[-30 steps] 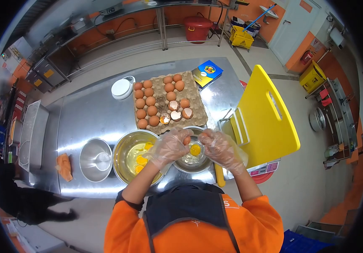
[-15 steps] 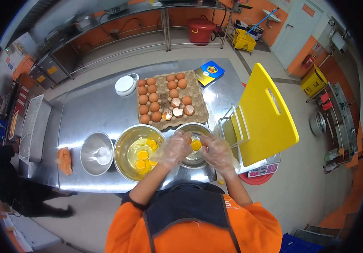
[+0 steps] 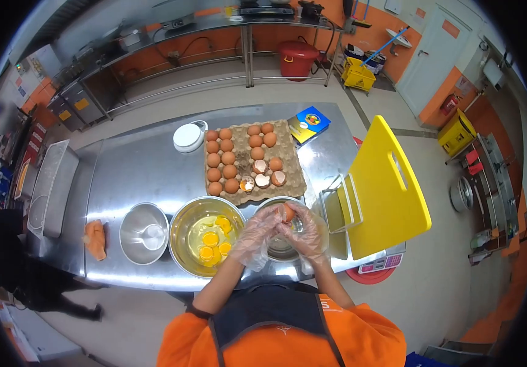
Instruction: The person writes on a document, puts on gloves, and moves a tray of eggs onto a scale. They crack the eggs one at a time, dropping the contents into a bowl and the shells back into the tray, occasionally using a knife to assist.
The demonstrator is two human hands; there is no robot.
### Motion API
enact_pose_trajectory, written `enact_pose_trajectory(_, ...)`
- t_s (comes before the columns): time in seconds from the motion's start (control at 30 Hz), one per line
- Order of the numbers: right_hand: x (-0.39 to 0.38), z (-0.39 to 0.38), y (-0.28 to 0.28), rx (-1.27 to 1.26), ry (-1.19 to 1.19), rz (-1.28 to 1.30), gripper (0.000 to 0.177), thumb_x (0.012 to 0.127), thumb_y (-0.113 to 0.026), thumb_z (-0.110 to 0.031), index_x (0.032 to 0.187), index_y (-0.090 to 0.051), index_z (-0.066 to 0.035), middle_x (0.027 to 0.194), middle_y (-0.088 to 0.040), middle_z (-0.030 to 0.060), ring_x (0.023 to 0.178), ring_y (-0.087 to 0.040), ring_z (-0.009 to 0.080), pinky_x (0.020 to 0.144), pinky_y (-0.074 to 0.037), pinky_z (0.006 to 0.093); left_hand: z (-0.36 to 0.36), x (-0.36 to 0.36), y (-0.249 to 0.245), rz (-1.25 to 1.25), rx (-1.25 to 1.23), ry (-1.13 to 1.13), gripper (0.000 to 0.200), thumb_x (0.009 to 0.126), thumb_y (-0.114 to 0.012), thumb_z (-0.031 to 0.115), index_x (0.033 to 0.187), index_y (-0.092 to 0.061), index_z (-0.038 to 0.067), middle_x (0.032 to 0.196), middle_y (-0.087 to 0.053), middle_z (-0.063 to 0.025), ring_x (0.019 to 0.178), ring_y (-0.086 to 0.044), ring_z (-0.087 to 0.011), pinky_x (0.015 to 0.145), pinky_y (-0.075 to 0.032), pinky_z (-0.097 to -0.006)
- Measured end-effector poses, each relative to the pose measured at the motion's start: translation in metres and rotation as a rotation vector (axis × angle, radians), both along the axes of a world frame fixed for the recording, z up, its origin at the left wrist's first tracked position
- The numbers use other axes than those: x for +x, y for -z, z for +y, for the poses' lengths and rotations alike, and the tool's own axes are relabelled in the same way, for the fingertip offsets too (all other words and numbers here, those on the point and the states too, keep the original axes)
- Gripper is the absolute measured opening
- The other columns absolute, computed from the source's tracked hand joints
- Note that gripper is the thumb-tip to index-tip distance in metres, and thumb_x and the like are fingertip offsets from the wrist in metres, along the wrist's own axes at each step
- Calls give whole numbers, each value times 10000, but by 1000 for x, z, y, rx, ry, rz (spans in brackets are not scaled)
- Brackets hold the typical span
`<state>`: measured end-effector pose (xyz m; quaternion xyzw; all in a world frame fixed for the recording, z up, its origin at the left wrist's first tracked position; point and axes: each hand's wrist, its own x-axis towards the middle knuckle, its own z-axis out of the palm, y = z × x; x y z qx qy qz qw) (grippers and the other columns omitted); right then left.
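Both my hands wear clear plastic gloves and meet over the small steel bowl (image 3: 279,252). My left hand (image 3: 257,231) and my right hand (image 3: 305,231) are closed around a brown eggshell (image 3: 288,213); gloves and fingers hide most of it, and whether anything is inside cannot be seen. To the left stands a larger steel bowl (image 3: 180,254) with several yolks (image 3: 211,239) in clear egg white. Behind the bowls lies a cardboard egg tray (image 3: 239,140) with several whole brown eggs (image 3: 228,158) and broken shells (image 3: 262,180).
Another steel bowl (image 3: 134,244) and an orange cloth (image 3: 95,240) are at the left. A yellow cutting board (image 3: 386,202) stands in a wire rack (image 3: 352,202) at the right. A white round device (image 3: 188,137) and a blue-yellow box (image 3: 310,124) lie behind. A person (image 3: 10,251) stands far left.
The yolk seen between my hands half a second ago is out of sight. My hands have come together around the brown shell. The whole view has shifted slightly downward.
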<state>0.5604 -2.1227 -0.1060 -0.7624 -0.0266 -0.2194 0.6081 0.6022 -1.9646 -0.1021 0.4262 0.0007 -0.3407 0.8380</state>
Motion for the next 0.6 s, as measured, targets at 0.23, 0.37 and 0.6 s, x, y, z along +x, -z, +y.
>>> enact_pose_trajectory(0.23,78,-14,-41,-197,41,288,491,720,-826,-197,1129,-608,-34,1039,-680,135,976,-657,190,862,-520,324,16,10,-9,-94,150,-93,591,982,-576,327,1393,-370,-44,1351,-505,-221,1145,-596,-255,988,-485,-343)
enact_pose_trajectory(0.37,170,-20,-6,-311,201,68,459,726,-817,-242,1097,-627,-48,994,-697,139,880,-684,265,813,-542,352,30,14,-24,-79,148,-172,578,991,-559,327,1394,-370,-41,1347,-516,-224,1103,-617,-254,972,-490,-344)
enact_pose_trajectory(0.6,119,-46,-25,-450,331,329,382,937,-593,-354,936,-612,28,835,-623,267,755,-628,354,690,-474,430,53,-6,-37,-116,139,-354,508,994,-548,311,1357,-438,-27,1279,-582,-207,1030,-641,-233,940,-500,-341)
